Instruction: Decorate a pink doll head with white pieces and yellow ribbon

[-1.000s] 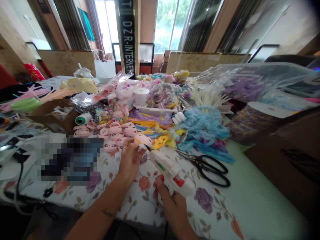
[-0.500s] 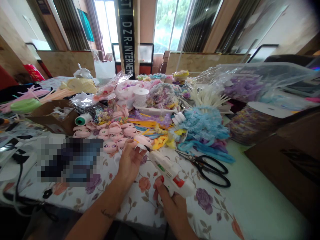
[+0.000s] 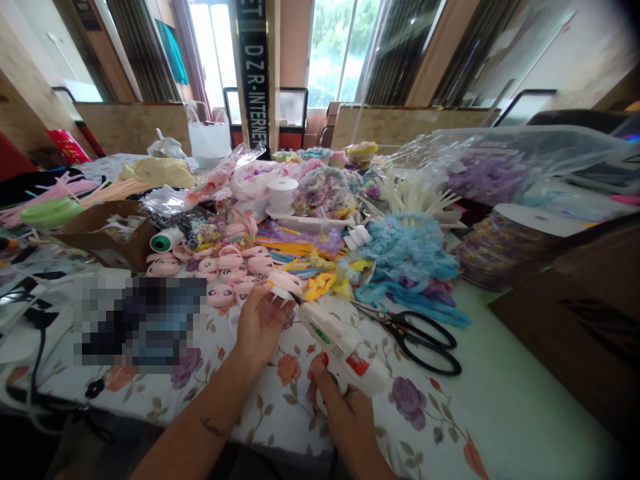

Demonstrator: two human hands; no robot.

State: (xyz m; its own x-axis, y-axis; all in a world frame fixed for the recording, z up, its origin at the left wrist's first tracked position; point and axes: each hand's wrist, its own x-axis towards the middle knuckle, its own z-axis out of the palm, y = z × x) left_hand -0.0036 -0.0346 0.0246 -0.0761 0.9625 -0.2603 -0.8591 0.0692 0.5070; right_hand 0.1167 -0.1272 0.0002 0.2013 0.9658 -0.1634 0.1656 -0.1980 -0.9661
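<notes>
My right hand (image 3: pixel 345 407) is wrapped round the handle of a white glue gun (image 3: pixel 340 340) with a red part near its back. Its nozzle points up and left, close to the fingers of my left hand (image 3: pixel 263 320). Those fingers pinch a small white piece (image 3: pixel 281 292), with a thin yellow strip (image 3: pixel 291 265) beside it; whether the two are joined I cannot tell. Just beyond lie pink doll-face pieces (image 3: pixel 234 273) with printed eyes, one partly behind my left fingertips. Black-handled scissors (image 3: pixel 415 333) rest open to the right of the glue gun.
Blue ruffled trim (image 3: pixel 413 250) and yellow pieces (image 3: pixel 320 285) lie behind the scissors. A cardboard box (image 3: pixel 107 230) and a thread cone (image 3: pixel 167 240) stand on the left. Another box (image 3: pixel 575 327) fills the right edge. Cables (image 3: pixel 37 353) run along the left of the flowered tablecloth (image 3: pixel 225 380).
Almost nothing differs. My left fingers and the small white piece have shifted very slightly at the nozzle; the glue gun stays in place.
</notes>
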